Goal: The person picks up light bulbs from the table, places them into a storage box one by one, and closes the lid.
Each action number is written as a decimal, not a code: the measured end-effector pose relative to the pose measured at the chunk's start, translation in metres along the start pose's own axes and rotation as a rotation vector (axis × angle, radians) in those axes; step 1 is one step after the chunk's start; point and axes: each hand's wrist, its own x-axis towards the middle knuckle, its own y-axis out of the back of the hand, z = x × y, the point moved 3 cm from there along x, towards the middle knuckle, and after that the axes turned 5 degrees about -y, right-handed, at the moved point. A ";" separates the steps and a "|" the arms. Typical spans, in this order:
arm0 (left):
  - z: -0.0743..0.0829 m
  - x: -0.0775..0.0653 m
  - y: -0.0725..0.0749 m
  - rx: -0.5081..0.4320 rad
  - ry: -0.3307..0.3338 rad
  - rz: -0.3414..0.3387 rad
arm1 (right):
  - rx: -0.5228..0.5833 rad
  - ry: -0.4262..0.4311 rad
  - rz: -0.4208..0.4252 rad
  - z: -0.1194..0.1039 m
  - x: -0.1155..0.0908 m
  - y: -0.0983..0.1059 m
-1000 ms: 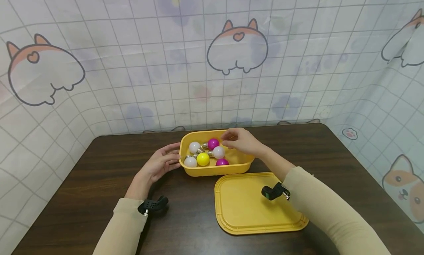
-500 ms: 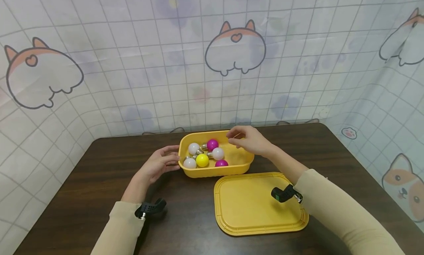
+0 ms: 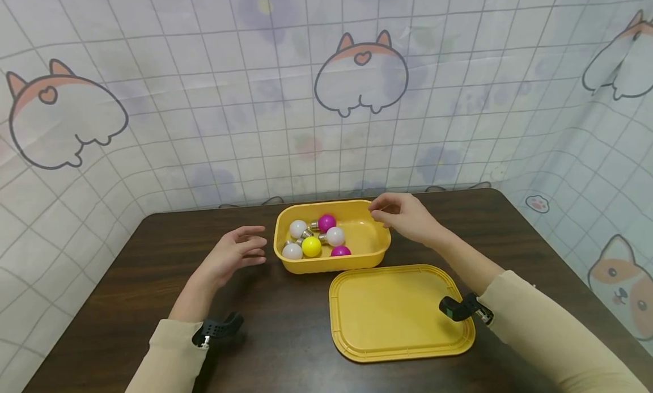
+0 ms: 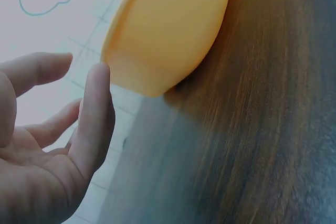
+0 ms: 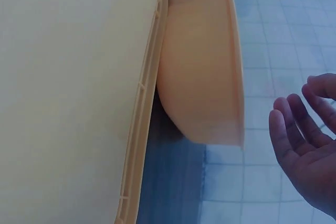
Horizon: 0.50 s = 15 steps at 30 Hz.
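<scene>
In the head view a yellow plastic box (image 3: pixel 331 265) stands on the dark wooden table with several small light bulbs inside. There are white bulbs (image 3: pixel 335 236), a yellow bulb (image 3: pixel 312 246) and magenta bulbs (image 3: pixel 327 223), bunched toward the left and middle of the box. My left hand (image 3: pixel 228 256) hovers just left of the box, apart from it, its fingers loosely bent around nothing. Over the box's right end is my right hand (image 3: pixel 408 216), fingers relaxed and holding nothing. The left wrist view shows the box's outer wall (image 4: pixel 168 30) beyond the fingertips.
A flat yellow lid (image 3: pixel 400 313) lies on the table in front of the box, partly under the right forearm. Behind the table (image 3: pixel 275 336) hangs a white gridded cloth (image 3: pixel 326 149) with cartoon animals.
My left hand has let go of the box's left end and drawn away to the left. My right hand has moved right, from over the bulbs to the box's right end.
</scene>
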 end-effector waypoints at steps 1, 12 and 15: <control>0.001 -0.001 0.000 0.004 -0.002 0.001 | 0.005 -0.004 0.002 0.001 -0.002 0.003; 0.009 -0.015 -0.002 0.058 -0.020 -0.029 | 0.006 -0.011 0.023 0.010 -0.021 0.024; 0.011 -0.019 -0.003 0.072 -0.024 -0.037 | 0.005 -0.021 0.029 0.012 -0.026 0.028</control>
